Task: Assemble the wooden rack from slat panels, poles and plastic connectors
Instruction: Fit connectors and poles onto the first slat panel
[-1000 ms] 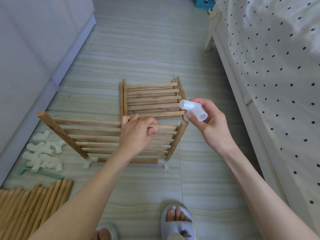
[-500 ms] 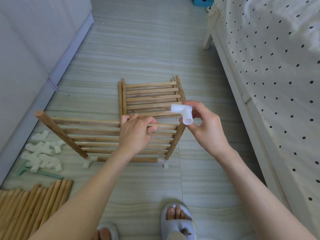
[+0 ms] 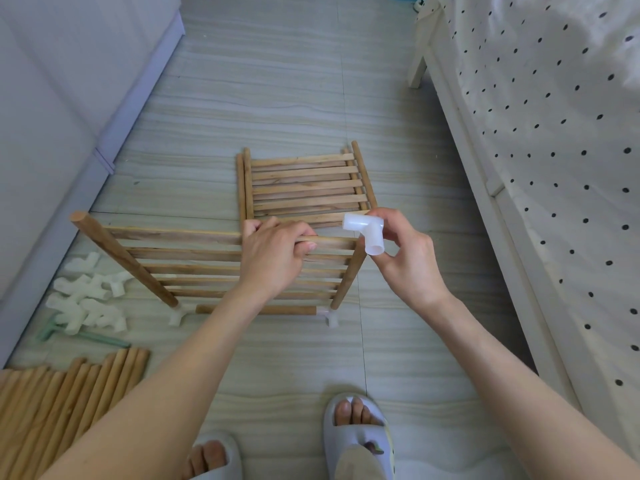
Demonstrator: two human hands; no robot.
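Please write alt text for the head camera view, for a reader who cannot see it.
A person's left hand grips the top slat of an upright wooden panel on the floor, while the right hand holds a white plastic connector over its right pole. More panels, poles and connectors lie nearby.

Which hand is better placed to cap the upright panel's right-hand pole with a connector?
The right hand: it already pinches the white connector just above the right pole. The left hand grips the panel's top slat, steadying it.
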